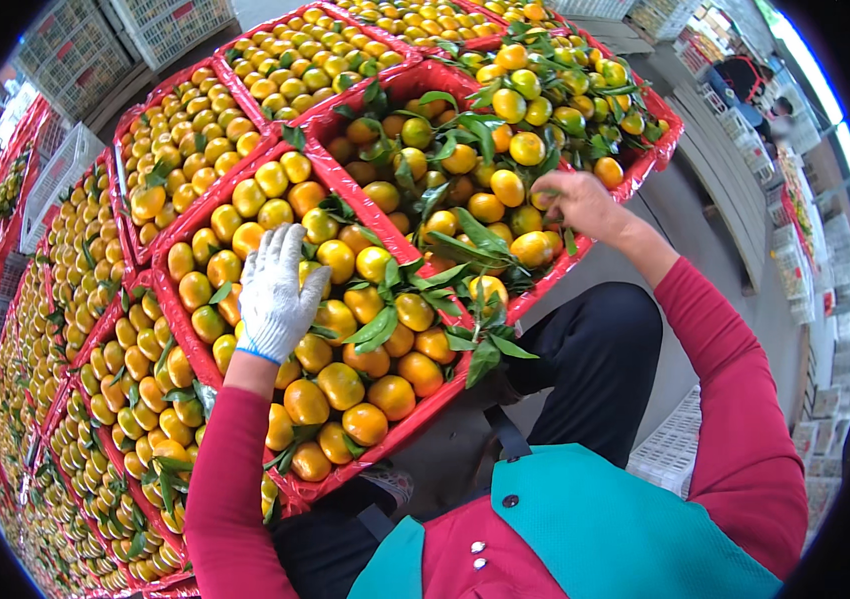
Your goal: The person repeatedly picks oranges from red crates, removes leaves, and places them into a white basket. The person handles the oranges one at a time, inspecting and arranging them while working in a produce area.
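My left hand (275, 288), in a white knitted glove with a blue cuff edge, lies flat with its thumb apart on mandarins (342, 385) set in rows. These sit in a crate lined with red plastic film (387, 454) right before me. My bare right hand (582, 204) is over the right side of the neighbouring red-lined crate (578, 254), which has loose mandarins (486, 208) with stems and green leaves. Its fingers are bent beside a fruit; whether they grip it is hidden. A leafy sprig (481, 341) hangs over the near crate's right corner.
More red-lined crates of mandarins (140, 352) spread to the left and behind. White plastic crates (174, 30) are stacked at the back left. An upturned-looking white crate (668, 442) stands by my right side. Wooden pallets (725, 187) lie right; a person (743, 82) is far off.
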Demonstrator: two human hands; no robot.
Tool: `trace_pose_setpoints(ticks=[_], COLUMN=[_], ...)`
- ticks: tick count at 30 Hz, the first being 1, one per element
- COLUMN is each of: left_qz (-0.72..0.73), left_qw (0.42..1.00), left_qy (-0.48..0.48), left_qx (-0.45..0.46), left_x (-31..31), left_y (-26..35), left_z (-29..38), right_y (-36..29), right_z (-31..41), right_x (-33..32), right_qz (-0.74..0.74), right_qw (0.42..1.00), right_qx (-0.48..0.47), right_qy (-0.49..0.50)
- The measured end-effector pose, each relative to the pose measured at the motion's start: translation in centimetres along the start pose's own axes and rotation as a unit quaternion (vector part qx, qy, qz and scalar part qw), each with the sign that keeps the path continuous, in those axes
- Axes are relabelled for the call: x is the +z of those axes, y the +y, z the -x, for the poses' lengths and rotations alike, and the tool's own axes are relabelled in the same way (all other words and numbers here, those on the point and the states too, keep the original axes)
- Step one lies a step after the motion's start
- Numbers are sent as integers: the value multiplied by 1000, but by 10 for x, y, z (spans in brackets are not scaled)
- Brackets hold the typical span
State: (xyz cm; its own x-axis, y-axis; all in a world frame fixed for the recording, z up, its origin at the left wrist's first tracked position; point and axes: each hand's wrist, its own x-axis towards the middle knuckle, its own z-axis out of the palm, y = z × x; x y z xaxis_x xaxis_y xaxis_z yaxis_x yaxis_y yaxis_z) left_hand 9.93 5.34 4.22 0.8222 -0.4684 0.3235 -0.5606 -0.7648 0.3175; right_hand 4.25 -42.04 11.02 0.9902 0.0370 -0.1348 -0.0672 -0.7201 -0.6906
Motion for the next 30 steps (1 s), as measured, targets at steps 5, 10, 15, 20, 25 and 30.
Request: trace_pose_setpoints(ticks=[5, 10, 15, 20, 25, 30], left_qz=[132, -17, -69, -84, 430, 779], left_qw=[983, 943, 859, 834, 830, 564], left_qy=[-4, -283, -474, -524, -346, -166], left_qx=[127, 175, 180, 149, -81, -219], left_x=[0, 72, 84, 100, 46, 1], left_y=[134, 204, 219, 222, 196, 192], left_z=[-24, -45, -96, -102, -118, -47], right_y=[42, 70, 65, 62, 49, -37], right_z=[19, -16, 17, 30, 37, 54], right_x=[47, 51, 10, 5, -7, -18], right_qz=[303, 132, -592, -539, -411, -147], right_qw=[936, 990, 785, 829, 911, 952], right_qx=[-33, -34, 184, 149, 19, -262], right_qy=[-173, -44, 6, -20, 17, 59])
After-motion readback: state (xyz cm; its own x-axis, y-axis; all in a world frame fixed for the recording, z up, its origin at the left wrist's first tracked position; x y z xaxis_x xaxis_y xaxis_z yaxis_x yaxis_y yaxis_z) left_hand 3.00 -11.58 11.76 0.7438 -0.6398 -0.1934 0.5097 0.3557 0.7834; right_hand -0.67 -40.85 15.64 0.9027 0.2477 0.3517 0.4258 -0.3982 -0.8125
